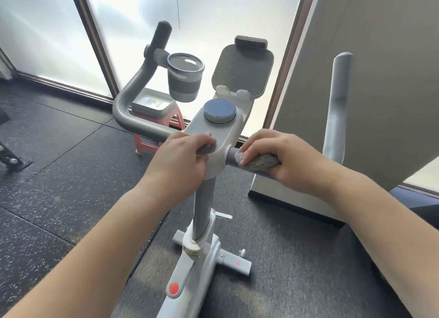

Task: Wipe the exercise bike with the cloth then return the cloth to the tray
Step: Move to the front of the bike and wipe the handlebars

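The white and grey exercise bike (215, 132) stands right in front of me, seen from above its handlebar stem. My left hand (180, 156) grips the left handlebar just beside the stem. My right hand (280, 156) is wrapped around the right handlebar with a grey cloth (257, 162) pressed under its fingers and palm. A grey tray (152, 105) rests on a red stool (154, 137) beyond the left handlebar, near the window.
A cup holder (185, 80) and a tablet rest (242, 70) sit on the bike's front. A round dial (219, 111) tops the console. A white panel (368, 84) stands at the right. Dark rubber mats (59, 156) cover the floor; gym equipment shows at the far left (9, 158).
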The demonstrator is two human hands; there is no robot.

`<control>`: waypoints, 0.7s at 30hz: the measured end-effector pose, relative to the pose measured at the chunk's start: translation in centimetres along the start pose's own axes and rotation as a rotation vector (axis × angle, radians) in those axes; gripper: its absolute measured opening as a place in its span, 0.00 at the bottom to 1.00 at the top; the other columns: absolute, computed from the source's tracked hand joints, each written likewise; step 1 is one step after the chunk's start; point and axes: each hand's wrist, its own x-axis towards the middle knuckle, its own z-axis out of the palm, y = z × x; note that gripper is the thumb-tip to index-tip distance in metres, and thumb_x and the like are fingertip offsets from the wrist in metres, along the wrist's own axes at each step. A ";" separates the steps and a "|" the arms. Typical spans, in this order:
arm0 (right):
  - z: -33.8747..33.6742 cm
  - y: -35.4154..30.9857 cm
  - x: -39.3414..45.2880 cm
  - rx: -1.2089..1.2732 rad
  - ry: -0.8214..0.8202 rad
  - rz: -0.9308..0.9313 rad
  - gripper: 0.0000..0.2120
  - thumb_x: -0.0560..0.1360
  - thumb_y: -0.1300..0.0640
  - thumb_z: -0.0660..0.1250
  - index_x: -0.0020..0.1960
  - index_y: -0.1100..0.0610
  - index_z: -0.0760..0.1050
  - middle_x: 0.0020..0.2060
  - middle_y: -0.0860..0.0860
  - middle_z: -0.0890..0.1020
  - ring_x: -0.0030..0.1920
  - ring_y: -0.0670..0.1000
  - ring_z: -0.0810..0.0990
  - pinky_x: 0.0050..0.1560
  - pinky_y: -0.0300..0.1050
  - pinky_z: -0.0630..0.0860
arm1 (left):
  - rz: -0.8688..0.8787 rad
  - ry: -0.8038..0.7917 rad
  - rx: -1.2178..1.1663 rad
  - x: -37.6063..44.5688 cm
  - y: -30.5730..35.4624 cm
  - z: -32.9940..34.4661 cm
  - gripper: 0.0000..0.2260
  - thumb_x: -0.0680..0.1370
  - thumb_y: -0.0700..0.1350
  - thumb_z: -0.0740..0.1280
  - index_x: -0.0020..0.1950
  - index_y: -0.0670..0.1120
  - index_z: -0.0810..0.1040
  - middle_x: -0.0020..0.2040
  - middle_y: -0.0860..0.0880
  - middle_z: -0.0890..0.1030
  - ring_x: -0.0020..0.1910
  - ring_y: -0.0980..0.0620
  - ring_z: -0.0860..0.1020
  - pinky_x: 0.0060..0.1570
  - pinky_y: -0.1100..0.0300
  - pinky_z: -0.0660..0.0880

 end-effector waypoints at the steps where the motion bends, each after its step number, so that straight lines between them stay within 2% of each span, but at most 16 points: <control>1: -0.6 0.3 -0.6 0.023 -0.004 0.052 0.18 0.68 0.73 0.67 0.45 0.51 0.83 0.51 0.45 0.80 0.54 0.44 0.78 0.58 0.38 0.72 | -0.003 -0.001 0.000 0.0 0.0 0.0 0.19 0.73 0.37 0.64 0.61 0.52 0.79 0.50 0.54 0.77 0.62 0.52 0.70 0.62 0.62 0.65; 4: -2.0 0.8 -1.9 0.064 0.080 0.171 0.25 0.63 0.76 0.59 0.42 0.49 0.81 0.48 0.44 0.81 0.53 0.43 0.78 0.58 0.43 0.73 | -0.001 -0.003 0.005 -0.1 -0.1 0.1 0.20 0.73 0.37 0.64 0.62 0.52 0.78 0.52 0.55 0.77 0.63 0.53 0.69 0.62 0.64 0.63; 7: -1.2 0.1 -0.8 0.067 0.237 0.138 0.20 0.65 0.73 0.63 0.45 0.51 0.80 0.49 0.47 0.80 0.54 0.47 0.78 0.58 0.42 0.73 | 0.030 0.003 0.035 -0.2 -0.2 0.5 0.19 0.73 0.39 0.67 0.63 0.51 0.77 0.60 0.54 0.80 0.64 0.52 0.69 0.64 0.62 0.64; 10: 1.2 -1.0 1.0 0.031 0.157 0.015 0.11 0.68 0.59 0.71 0.50 0.52 0.80 0.52 0.49 0.78 0.55 0.49 0.76 0.60 0.41 0.72 | 0.057 0.013 0.067 -0.3 -0.2 0.8 0.18 0.73 0.42 0.69 0.63 0.50 0.77 0.64 0.55 0.78 0.64 0.50 0.69 0.63 0.64 0.62; 12: 2.6 -1.0 1.2 -0.028 0.088 0.012 0.14 0.67 0.50 0.75 0.51 0.51 0.79 0.53 0.49 0.76 0.55 0.49 0.76 0.60 0.45 0.72 | 0.059 0.023 0.073 -0.3 -0.2 0.9 0.18 0.73 0.43 0.69 0.63 0.50 0.77 0.64 0.55 0.78 0.64 0.51 0.69 0.62 0.66 0.60; 14: 3.0 -0.8 0.7 -0.022 0.120 0.046 0.15 0.67 0.45 0.75 0.49 0.50 0.79 0.54 0.47 0.77 0.55 0.47 0.76 0.58 0.41 0.71 | 0.048 0.028 0.062 -0.3 -0.3 0.9 0.18 0.73 0.43 0.69 0.63 0.50 0.77 0.63 0.55 0.78 0.64 0.52 0.69 0.62 0.67 0.60; 18: 2.1 -0.3 -0.5 -0.054 0.147 0.009 0.06 0.68 0.54 0.76 0.43 0.53 0.82 0.51 0.49 0.79 0.50 0.46 0.77 0.52 0.40 0.72 | 0.045 0.023 0.058 -0.3 -0.3 1.0 0.19 0.73 0.42 0.69 0.63 0.51 0.77 0.61 0.54 0.80 0.64 0.53 0.69 0.63 0.64 0.62; 21: 1.1 0.0 -1.4 0.003 0.164 0.063 0.05 0.67 0.58 0.76 0.41 0.52 0.82 0.50 0.48 0.80 0.49 0.45 0.77 0.53 0.37 0.72 | 0.040 0.014 0.053 -0.4 -0.2 0.8 0.19 0.73 0.42 0.69 0.64 0.51 0.77 0.62 0.55 0.79 0.65 0.52 0.68 0.64 0.65 0.61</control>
